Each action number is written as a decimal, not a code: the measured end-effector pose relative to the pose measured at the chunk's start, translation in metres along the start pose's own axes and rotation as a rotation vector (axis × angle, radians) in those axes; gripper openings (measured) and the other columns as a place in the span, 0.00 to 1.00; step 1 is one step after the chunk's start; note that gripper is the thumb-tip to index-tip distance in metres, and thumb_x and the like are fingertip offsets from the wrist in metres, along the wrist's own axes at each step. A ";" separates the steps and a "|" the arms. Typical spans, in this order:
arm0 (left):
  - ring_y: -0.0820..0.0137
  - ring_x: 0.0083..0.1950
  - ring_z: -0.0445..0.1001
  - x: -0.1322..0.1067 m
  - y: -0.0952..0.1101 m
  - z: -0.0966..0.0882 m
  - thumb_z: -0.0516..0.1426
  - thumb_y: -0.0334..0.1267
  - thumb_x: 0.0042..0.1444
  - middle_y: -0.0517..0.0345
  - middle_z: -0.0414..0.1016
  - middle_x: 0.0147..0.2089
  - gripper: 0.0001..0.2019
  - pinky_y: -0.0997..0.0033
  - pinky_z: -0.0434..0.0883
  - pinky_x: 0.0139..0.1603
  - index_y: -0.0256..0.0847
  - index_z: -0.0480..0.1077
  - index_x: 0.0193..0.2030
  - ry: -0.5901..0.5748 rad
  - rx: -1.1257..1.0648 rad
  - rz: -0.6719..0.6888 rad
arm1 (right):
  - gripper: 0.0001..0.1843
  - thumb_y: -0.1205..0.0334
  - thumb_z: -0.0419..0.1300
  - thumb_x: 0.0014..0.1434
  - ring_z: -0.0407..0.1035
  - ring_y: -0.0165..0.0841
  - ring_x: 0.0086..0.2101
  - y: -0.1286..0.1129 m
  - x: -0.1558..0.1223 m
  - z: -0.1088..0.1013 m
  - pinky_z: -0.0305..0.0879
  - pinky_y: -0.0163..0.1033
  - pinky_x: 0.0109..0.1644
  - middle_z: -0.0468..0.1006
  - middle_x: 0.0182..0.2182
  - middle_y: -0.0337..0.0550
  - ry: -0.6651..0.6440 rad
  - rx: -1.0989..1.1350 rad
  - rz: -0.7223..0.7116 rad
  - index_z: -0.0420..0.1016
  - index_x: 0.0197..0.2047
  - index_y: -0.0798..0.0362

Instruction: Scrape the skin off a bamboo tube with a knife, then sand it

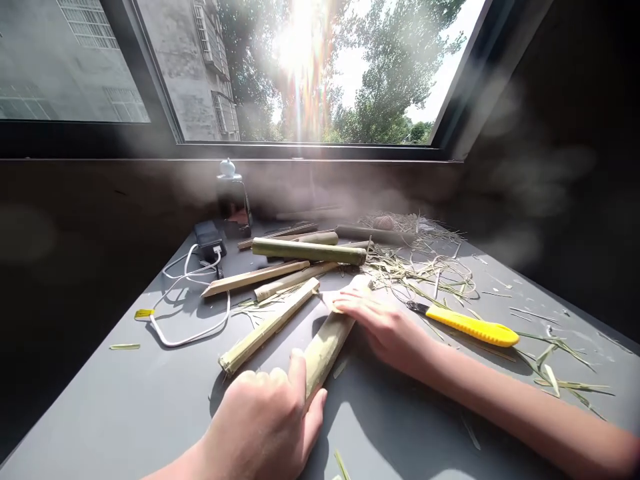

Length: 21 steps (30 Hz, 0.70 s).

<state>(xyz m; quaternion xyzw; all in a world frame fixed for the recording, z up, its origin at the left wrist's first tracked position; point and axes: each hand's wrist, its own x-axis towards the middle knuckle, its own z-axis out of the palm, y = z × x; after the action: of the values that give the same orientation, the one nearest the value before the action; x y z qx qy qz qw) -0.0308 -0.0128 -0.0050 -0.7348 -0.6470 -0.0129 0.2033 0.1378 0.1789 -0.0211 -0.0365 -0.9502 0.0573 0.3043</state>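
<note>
My left hand (260,420) is curled around the lower end of a split green bamboo piece (327,350). My right hand (380,327) lies across its upper end, fingers pressing on it. A second split bamboo length (267,327) lies just beyond my left hand, not touching it. Past that lie a green bamboo tube (309,251) and pale bamboo strips (255,279). A yellow utility knife (470,325) rests to the right of my right hand. Loose bamboo shavings (415,270) are heaped behind it.
The grey tabletop (125,393) runs up to a dark wall below a bright window (320,80). A black charger (209,241) with a white cable (193,340) sits at the left, and a dark bottle (233,200) stands behind it.
</note>
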 end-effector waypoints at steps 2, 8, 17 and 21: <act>0.60 0.19 0.69 0.000 0.000 0.000 0.49 0.39 0.63 0.53 0.68 0.23 0.14 0.63 0.68 0.18 0.33 0.73 0.43 0.002 -0.029 0.029 | 0.27 0.79 0.47 0.58 0.63 0.38 0.62 -0.012 0.002 0.001 0.60 0.48 0.68 0.75 0.57 0.53 -0.070 0.070 -0.141 0.66 0.60 0.60; 0.60 0.18 0.68 -0.002 0.001 -0.002 0.53 0.41 0.62 0.56 0.65 0.19 0.11 0.63 0.68 0.18 0.35 0.72 0.37 -0.044 0.020 -0.022 | 0.31 0.82 0.44 0.57 0.72 0.37 0.54 -0.001 0.005 -0.005 0.71 0.49 0.60 0.79 0.52 0.50 0.030 -0.013 0.061 0.69 0.59 0.54; 0.60 0.17 0.67 0.001 0.003 -0.006 0.52 0.40 0.62 0.57 0.63 0.19 0.11 0.64 0.66 0.18 0.37 0.70 0.34 -0.035 0.040 -0.018 | 0.30 0.82 0.44 0.57 0.71 0.39 0.55 0.008 0.001 -0.002 0.70 0.51 0.59 0.78 0.52 0.56 0.072 -0.024 -0.029 0.67 0.60 0.59; 0.59 0.18 0.68 0.002 0.006 -0.007 0.53 0.41 0.61 0.55 0.66 0.21 0.11 0.62 0.69 0.18 0.35 0.72 0.39 -0.018 0.061 -0.007 | 0.29 0.81 0.46 0.56 0.66 0.40 0.60 0.000 -0.003 -0.001 0.66 0.52 0.64 0.77 0.55 0.56 0.032 -0.019 -0.051 0.68 0.59 0.59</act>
<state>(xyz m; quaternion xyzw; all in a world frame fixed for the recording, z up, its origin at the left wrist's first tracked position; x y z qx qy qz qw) -0.0226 -0.0138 0.0000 -0.7261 -0.6515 0.0128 0.2197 0.1406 0.1787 -0.0225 -0.0160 -0.9462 0.0399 0.3207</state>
